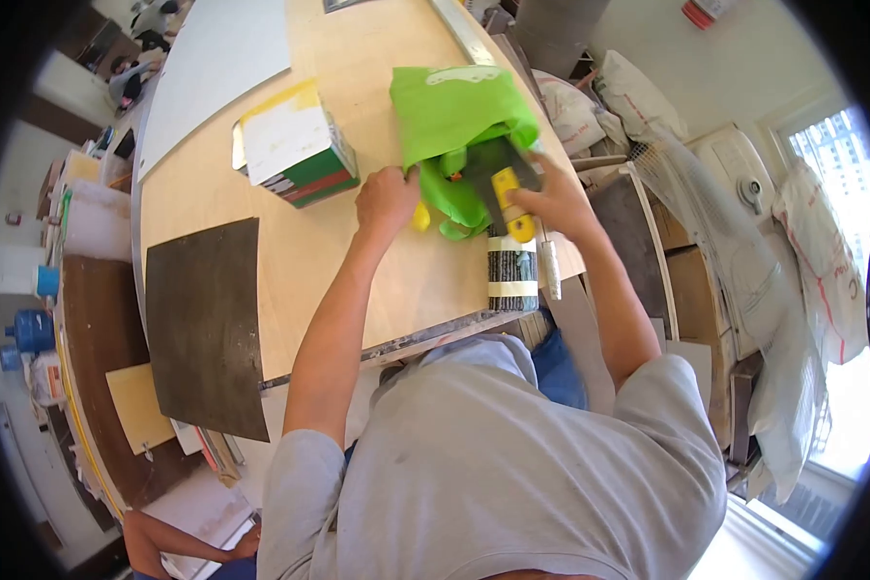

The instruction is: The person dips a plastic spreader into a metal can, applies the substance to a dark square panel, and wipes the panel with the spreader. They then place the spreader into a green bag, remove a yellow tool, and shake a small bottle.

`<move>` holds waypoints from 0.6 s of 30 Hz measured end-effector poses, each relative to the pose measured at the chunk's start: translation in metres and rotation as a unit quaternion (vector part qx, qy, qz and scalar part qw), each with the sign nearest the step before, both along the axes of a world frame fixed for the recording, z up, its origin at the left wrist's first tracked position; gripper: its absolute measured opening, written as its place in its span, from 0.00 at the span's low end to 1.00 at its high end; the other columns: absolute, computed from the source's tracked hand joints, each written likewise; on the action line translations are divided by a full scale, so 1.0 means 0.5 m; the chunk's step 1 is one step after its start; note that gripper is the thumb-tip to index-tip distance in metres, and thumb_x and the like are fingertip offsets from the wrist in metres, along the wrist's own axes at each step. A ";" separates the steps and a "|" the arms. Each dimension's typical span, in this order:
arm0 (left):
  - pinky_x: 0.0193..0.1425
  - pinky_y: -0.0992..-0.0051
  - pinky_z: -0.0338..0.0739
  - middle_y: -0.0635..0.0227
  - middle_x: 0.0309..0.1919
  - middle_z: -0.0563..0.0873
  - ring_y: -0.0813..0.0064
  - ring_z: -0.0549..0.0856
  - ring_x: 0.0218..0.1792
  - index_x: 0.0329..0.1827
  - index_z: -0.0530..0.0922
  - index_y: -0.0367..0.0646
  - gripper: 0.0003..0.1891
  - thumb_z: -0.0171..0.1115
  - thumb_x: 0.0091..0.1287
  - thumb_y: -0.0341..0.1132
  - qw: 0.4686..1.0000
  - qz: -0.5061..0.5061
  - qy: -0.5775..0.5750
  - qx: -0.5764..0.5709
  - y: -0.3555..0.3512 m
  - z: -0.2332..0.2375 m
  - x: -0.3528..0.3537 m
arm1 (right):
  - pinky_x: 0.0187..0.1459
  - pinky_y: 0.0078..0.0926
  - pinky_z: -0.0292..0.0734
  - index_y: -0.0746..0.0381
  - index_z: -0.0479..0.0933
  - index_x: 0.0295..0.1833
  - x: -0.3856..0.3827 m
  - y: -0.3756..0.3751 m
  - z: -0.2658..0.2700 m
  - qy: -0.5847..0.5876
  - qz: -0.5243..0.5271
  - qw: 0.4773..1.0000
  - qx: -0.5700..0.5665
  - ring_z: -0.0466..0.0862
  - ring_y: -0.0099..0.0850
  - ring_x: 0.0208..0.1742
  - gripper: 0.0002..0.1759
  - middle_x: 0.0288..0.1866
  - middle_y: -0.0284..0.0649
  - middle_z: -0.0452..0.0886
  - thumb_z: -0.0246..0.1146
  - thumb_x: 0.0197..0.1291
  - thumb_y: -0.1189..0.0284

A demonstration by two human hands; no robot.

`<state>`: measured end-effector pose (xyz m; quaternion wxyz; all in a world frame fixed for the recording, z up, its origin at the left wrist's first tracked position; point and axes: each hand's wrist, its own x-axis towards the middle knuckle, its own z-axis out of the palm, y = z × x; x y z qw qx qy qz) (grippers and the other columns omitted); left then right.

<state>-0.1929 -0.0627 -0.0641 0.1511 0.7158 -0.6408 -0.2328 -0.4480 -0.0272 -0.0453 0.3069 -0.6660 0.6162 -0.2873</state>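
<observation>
A green fabric bag (454, 111) lies on the wooden table with its mouth toward me. My left hand (387, 203) is closed at the bag's left edge, pinching the fabric. In my right hand (563, 201) is a yellow-handled tool (514, 215) with a dark, flat part, blurred by motion, at the bag's mouth. Beside my left fingers shows a small yellow piece (420, 217), partly hidden by the bag. Just below my right hand, a taped bundle of dark strips (512, 280) sits near the table edge, with a slim pale-handled tool (551, 269) alongside it.
A green and white box (304, 159) stands left of the bag. A dark sheet (203, 324) overhangs the table's near-left edge, and a white board (217, 72) lies farther back. White sacks (822, 256) line the right side. Another person's arm (179, 543) shows at bottom left.
</observation>
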 end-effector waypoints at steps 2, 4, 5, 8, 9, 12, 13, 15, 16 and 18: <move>0.45 0.53 0.77 0.42 0.36 0.83 0.45 0.83 0.41 0.35 0.82 0.34 0.29 0.47 0.67 0.56 1.000 0.006 -0.008 0.006 -0.006 -0.003 0.003 | 0.43 0.28 0.77 0.72 0.61 0.67 0.034 -0.007 -0.001 -0.178 0.031 0.958 0.222 0.81 0.36 0.48 0.46 0.51 0.51 0.78 0.69 0.45 0.60; 0.47 0.53 0.76 0.41 0.35 0.83 0.44 0.83 0.41 0.34 0.82 0.34 0.31 0.45 0.68 0.57 0.999 0.001 -0.036 0.006 -0.013 0.008 -0.003 | 0.36 0.25 0.78 0.71 0.64 0.64 0.060 -0.037 -0.042 -0.234 0.018 0.954 0.188 0.82 0.32 0.42 0.41 0.44 0.48 0.81 0.68 0.46 0.62; 0.48 0.53 0.75 0.41 0.34 0.83 0.44 0.82 0.42 0.33 0.82 0.34 0.31 0.44 0.68 0.57 0.998 0.005 -0.068 -0.005 -0.003 0.032 -0.012 | 0.37 0.25 0.78 0.71 0.65 0.62 0.071 -0.062 -0.065 -0.273 -0.012 0.953 0.130 0.82 0.32 0.42 0.38 0.43 0.47 0.81 0.68 0.47 0.63; 0.48 0.53 0.75 0.42 0.35 0.83 0.44 0.82 0.42 0.32 0.82 0.34 0.32 0.43 0.69 0.57 0.995 -0.044 -0.088 -0.025 -0.003 0.016 -0.004 | 0.46 0.33 0.78 0.71 0.67 0.57 0.087 -0.146 -0.060 -0.228 -0.054 0.970 -0.066 0.82 0.43 0.47 0.35 0.48 0.53 0.80 0.69 0.45 0.65; 0.48 0.53 0.75 0.42 0.36 0.83 0.44 0.82 0.43 0.33 0.82 0.34 0.32 0.43 0.69 0.57 0.996 -0.041 -0.078 -0.022 -0.003 0.015 -0.006 | 0.50 0.34 0.76 0.71 0.66 0.58 0.108 -0.155 -0.057 -0.199 -0.073 0.974 -0.085 0.80 0.46 0.50 0.37 0.50 0.54 0.79 0.69 0.44 0.64; 0.48 0.53 0.74 0.43 0.37 0.83 0.44 0.82 0.42 0.33 0.82 0.34 0.31 0.44 0.68 0.57 0.998 -0.014 -0.054 -0.015 -0.005 0.012 -0.011 | 0.56 0.38 0.72 0.69 0.57 0.67 0.154 -0.188 -0.101 -0.023 0.019 0.996 -0.086 0.78 0.52 0.54 0.47 0.52 0.59 0.77 0.68 0.46 0.56; 0.48 0.53 0.74 0.43 0.37 0.83 0.43 0.81 0.42 0.33 0.82 0.33 0.31 0.44 0.68 0.56 0.999 0.007 -0.051 -0.013 -0.001 0.006 -0.005 | 0.55 0.39 0.72 0.68 0.59 0.67 0.145 -0.199 -0.100 0.009 0.012 0.999 -0.052 0.78 0.52 0.53 0.46 0.52 0.59 0.77 0.68 0.46 0.55; 0.48 0.53 0.74 0.42 0.36 0.83 0.43 0.81 0.42 0.33 0.81 0.33 0.29 0.45 0.67 0.54 0.999 0.027 -0.036 -0.020 0.008 -0.028 0.022 | 0.54 0.40 0.73 0.66 0.62 0.66 0.112 -0.205 -0.096 0.053 0.015 0.998 -0.026 0.78 0.52 0.52 0.43 0.51 0.59 0.77 0.67 0.49 0.54; 0.48 0.53 0.74 0.42 0.36 0.82 0.42 0.81 0.42 0.33 0.81 0.33 0.29 0.45 0.67 0.53 0.999 0.027 -0.024 -0.030 0.011 -0.061 0.046 | 0.53 0.40 0.73 0.66 0.64 0.65 0.071 -0.198 -0.086 0.065 0.026 0.997 -0.036 0.78 0.51 0.52 0.41 0.51 0.59 0.78 0.66 0.50 0.54; 0.47 0.52 0.74 0.42 0.36 0.82 0.42 0.81 0.41 0.32 0.81 0.32 0.27 0.45 0.67 0.51 0.999 0.027 -0.029 -0.009 0.041 -0.093 0.080 | 0.51 0.40 0.74 0.65 0.69 0.61 -0.001 -0.162 -0.089 0.082 0.056 0.993 -0.063 0.79 0.50 0.51 0.34 0.49 0.57 0.79 0.64 0.53 0.55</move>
